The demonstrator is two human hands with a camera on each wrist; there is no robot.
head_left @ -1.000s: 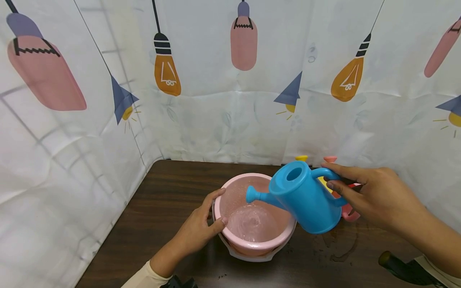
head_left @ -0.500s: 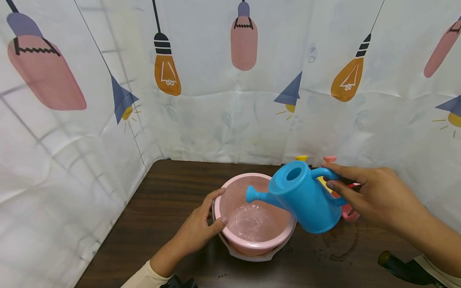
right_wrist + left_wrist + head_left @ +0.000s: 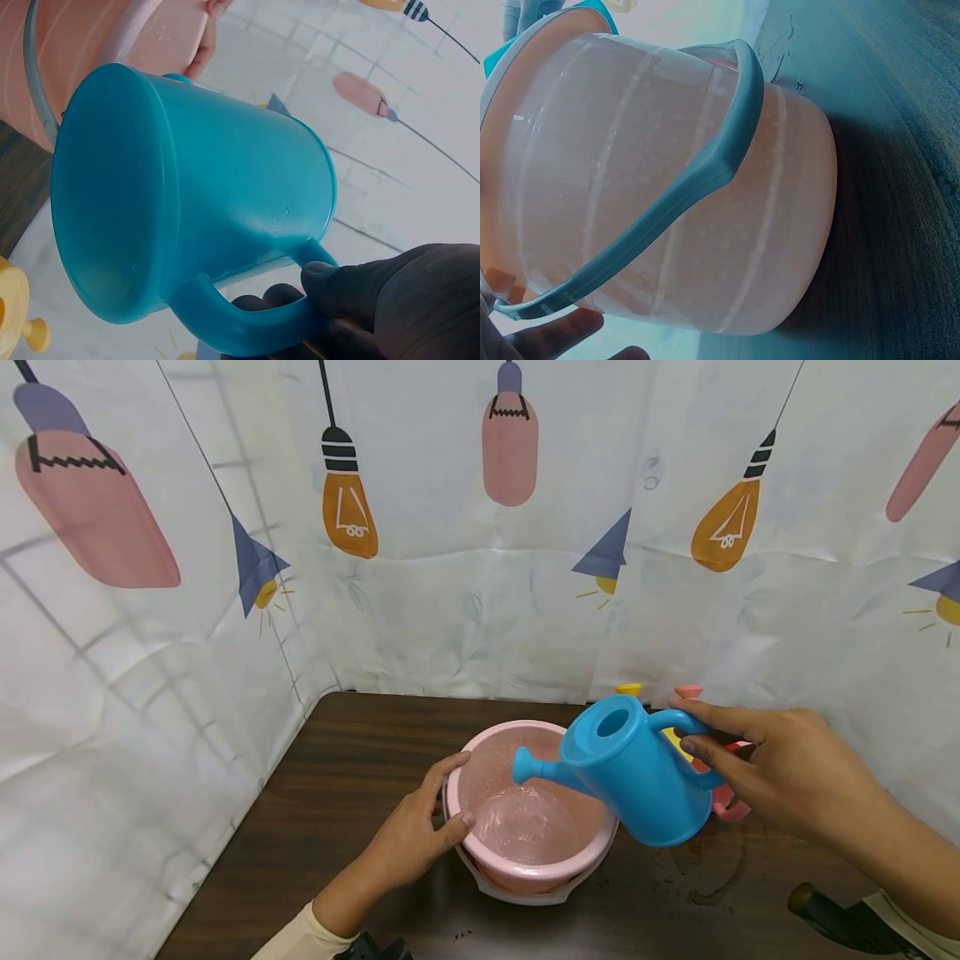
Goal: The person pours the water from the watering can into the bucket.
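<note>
A pink bucket (image 3: 525,868) with a pale handle (image 3: 697,180) folded down stands on the dark wooden table (image 3: 352,760), with water in its bottom. My left hand (image 3: 420,835) grips the bucket's left rim, thumb over the edge. My right hand (image 3: 780,768) holds a blue watering can (image 3: 637,777) by its loop handle (image 3: 247,322), tilted so the spout (image 3: 528,766) points down over the bucket's opening. The right wrist view shows the can's flat base (image 3: 105,195) close up and the bucket (image 3: 67,52) behind it.
Behind the can, small yellow (image 3: 627,690) and pink (image 3: 727,802) plastic pieces stand near the curtain. A curtain printed with light bulbs (image 3: 480,527) walls the table at the back and left. Wet marks (image 3: 705,868) lie on the table right of the bucket. A dark object (image 3: 832,918) sits at the bottom right.
The swirling water in the bucket has calmed a little. Both hands and the can have stayed where they were.
</note>
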